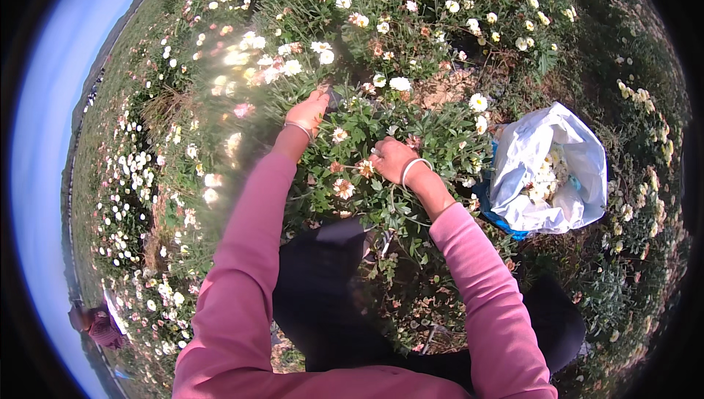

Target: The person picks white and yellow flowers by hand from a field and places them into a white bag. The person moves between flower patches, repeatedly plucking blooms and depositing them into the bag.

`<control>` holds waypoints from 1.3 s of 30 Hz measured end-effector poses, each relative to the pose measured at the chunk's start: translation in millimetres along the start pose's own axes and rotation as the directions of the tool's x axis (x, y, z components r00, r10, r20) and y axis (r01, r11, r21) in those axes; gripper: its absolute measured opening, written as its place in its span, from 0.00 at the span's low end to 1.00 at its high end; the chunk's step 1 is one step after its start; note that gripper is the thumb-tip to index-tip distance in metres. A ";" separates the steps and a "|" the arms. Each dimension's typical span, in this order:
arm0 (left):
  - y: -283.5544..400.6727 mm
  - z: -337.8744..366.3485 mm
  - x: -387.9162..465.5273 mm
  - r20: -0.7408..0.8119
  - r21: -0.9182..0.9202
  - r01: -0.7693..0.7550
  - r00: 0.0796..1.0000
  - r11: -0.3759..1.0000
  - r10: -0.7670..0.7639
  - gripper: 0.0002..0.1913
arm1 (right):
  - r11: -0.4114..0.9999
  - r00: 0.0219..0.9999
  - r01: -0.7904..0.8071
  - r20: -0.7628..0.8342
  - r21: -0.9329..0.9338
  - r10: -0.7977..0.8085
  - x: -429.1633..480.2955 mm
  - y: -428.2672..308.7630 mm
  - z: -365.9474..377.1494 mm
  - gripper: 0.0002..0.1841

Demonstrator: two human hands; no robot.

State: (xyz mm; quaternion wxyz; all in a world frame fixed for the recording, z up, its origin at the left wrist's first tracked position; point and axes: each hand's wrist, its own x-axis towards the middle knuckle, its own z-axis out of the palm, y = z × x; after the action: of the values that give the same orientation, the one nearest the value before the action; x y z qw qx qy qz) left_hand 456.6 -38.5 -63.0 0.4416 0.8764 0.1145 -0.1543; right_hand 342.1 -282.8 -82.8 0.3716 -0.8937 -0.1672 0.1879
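My left hand (309,111) reaches into the leafy top of a chrysanthemum bush (363,118), with a light bangle at its wrist. Its fingertips are partly lost among the stems, by a small dark patch, so any hold there is unclear. Lower and to the right, my right hand (394,160) is curled down into the same foliage, a ring and a white bangle on it. Its fingertips are hidden by leaves. A browning flower (364,168) sits right beside it, and another faded bloom (344,189) is below. White blooms (400,84) stand beyond both hands.
To the right, an opened white plastic bag (583,179) with blue plastic (514,231) around its base holds picked white flower heads (550,176). My dark-trousered leg (324,289) is among the plants. Another person (104,327) is far left. Flowering rows surround me.
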 end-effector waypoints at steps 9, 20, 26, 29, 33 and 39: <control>-17.3 7.2 -3.7 0.108 -0.278 0.017 0.994 0.960 0.013 0.22 | 0.998 0.999 0.000 -0.045 0.064 0.003 -8.9 -4.8 -1.1 0.20; 107.3 -26.3 -72.4 0.152 0.751 -0.648 0.356 0.127 0.922 0.10 | 0.998 0.992 0.011 -0.124 0.067 -0.003 -7.0 -4.4 11.4 0.20; 118.5 -146.0 -64.3 -0.279 0.669 -0.226 0.806 0.707 0.522 0.28 | 0.955 0.951 -0.010 -0.293 0.297 0.101 -0.8 2.3 13.7 0.16; 96.8 -153.4 -52.5 0.093 0.441 -0.115 0.992 0.890 0.082 0.33 | 0.926 0.913 0.044 -0.391 0.375 0.115 16.3 -10.5 3.8 0.09; 80.7 -134.7 -50.4 0.134 0.404 -0.349 0.937 0.846 0.323 0.22 | 0.678 0.923 0.341 -0.367 0.651 -0.112 42.0 -47.2 -35.8 0.12; 66.8 -121.7 -83.0 0.216 0.162 -0.207 0.961 0.965 0.170 0.08 | 0.968 0.957 0.251 -0.150 0.009 -0.247 115.3 -113.1 -86.2 0.32</control>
State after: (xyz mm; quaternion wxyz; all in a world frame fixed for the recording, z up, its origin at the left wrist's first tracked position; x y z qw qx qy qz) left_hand 422.9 15.6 85.6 0.3810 0.9003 -0.0296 -0.2084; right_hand 464.4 -208.5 31.3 0.4159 -0.8718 -0.2477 0.0753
